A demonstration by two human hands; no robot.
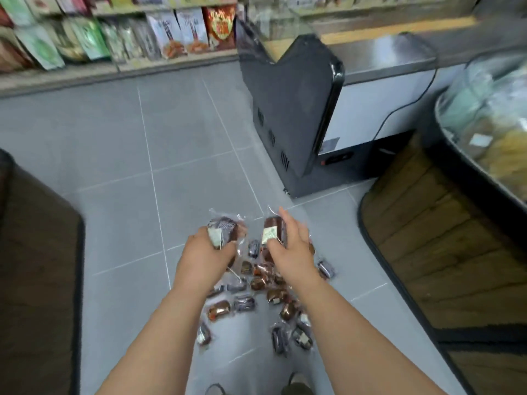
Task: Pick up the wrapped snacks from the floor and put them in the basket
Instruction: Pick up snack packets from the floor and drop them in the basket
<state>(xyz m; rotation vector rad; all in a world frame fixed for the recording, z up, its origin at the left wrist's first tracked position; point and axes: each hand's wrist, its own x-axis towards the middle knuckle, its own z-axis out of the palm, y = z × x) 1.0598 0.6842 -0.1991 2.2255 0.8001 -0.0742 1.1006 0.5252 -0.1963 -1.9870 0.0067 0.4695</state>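
left forearm, right forearm: bare | right shoe: olive-brown | left shoe: dark, perhaps strapped

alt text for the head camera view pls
The left hand and right hand each grip a brown snack in clear plastic wrap above a scatter of small wrapped snacks on the grey tiled floor. A black-sided chest freezer stands beyond.

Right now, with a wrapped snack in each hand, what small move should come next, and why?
Probably carry both to the basket before reaching for more. The left hand grips a wrapped snack and the right hand holds a second snack, so neither hand is free. A pile of snacks lies on the floor. I cannot see the basket plainly.
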